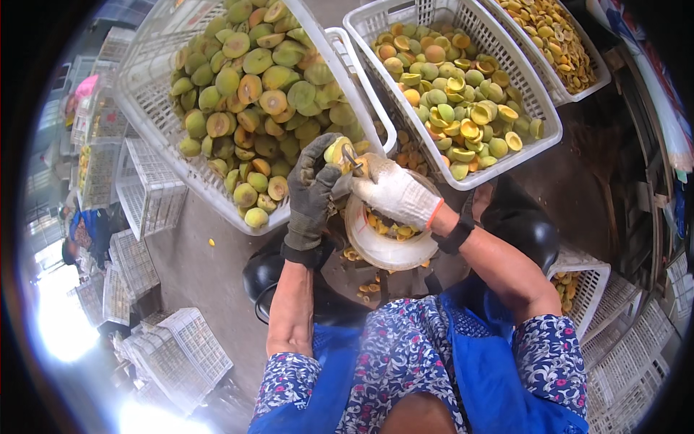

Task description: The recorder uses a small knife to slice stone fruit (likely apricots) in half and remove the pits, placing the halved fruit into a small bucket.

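Note:
My left hand (312,190), in a dark grey glove, grips a halved green-yellow stone fruit (337,152) with its cut face turned to the right. My right hand (393,190), in a white knit glove with an orange cuff edge, is closed around a small metal pitting tool (353,161). The tool's tip meets the cut face of the fruit; how deep it sits cannot be made out. Below both hands stands a white bucket (390,260) holding yellow pieces. In the left crate (246,225) lie many halved fruits, several with stones showing.
A second white plastic crate (504,168) holds hollowed fruit halves. Beyond it, another crate (588,95) contains small yellow-brown pieces. Fruit bits (368,290) litter the floor below the bucket. Stacked crates (173,347) stand at left, more crates (623,363) at right. A person (87,233) is at far left.

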Demonstrator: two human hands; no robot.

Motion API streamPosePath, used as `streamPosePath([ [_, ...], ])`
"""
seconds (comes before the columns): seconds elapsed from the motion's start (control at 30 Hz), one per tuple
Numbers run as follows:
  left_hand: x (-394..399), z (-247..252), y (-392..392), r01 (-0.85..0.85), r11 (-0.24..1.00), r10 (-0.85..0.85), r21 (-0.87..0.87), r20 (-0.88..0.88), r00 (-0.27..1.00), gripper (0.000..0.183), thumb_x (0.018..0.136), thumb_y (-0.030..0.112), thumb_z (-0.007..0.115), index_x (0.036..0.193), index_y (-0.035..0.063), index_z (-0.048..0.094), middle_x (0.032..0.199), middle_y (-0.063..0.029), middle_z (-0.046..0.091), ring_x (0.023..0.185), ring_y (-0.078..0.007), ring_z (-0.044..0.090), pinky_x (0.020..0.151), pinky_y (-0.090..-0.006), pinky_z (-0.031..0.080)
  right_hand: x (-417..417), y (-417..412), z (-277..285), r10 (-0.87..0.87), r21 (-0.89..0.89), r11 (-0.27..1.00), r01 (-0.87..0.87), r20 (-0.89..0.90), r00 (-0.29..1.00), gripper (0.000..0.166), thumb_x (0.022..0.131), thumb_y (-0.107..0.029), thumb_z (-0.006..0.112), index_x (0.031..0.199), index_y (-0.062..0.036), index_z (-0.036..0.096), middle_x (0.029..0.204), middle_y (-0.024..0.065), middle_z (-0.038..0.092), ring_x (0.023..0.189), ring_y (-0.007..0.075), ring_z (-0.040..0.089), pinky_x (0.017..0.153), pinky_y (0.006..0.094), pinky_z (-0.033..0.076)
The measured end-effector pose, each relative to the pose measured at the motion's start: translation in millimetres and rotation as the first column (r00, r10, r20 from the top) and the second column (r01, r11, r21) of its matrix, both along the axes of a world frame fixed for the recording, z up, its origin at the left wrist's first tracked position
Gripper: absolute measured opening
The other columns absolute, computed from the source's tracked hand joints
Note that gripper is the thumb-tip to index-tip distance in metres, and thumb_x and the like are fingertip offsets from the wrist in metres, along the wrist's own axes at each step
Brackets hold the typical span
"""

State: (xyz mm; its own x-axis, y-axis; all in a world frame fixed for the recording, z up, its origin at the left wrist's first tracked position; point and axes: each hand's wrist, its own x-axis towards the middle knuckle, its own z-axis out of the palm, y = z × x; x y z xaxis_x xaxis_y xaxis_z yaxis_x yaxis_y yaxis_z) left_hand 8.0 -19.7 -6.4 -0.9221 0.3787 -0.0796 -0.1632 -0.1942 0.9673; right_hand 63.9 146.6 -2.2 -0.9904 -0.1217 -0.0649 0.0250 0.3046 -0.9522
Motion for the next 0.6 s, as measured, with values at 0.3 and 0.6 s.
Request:
streamPosePath([
  [0.3,-6.9,19.7,1.0,0.085,0.995,-0.095,0.056,0.200,0.975,0.047,0.096,0.033,0.061,0.126,-0.0025,0.054,0.121,-0.0118,0.061,0.113,-0.0209,0.059,0.097,-0.0327,0.049,-0.9,1.5,6.2,0.106,-0.113,0.991,-0.075,0.305,0.946,0.035,0.090,-0.030,0.057,0.106,0.0007,0.061,0.092,0.0185,0.065,0.085,0.0326,0.063,0.080,0.0397,0.050],
  [0.6,3.5,6.2,17.7,-0.208,0.977,0.175,0.053,0.363,0.915,0.052,0.101,0.047,0.047,0.086,0.0003,0.062,0.081,-0.0107,0.064,0.072,-0.0218,0.063,0.070,-0.0339,0.054,10.3,-8.4,-19.5,0.288,-0.456,0.886,-0.086,0.395,0.872,0.031,0.094,-0.031,0.058,0.109,-0.0044,0.062,0.089,0.0101,0.066,0.078,0.0165,0.064,0.068,0.0315,0.052],
])
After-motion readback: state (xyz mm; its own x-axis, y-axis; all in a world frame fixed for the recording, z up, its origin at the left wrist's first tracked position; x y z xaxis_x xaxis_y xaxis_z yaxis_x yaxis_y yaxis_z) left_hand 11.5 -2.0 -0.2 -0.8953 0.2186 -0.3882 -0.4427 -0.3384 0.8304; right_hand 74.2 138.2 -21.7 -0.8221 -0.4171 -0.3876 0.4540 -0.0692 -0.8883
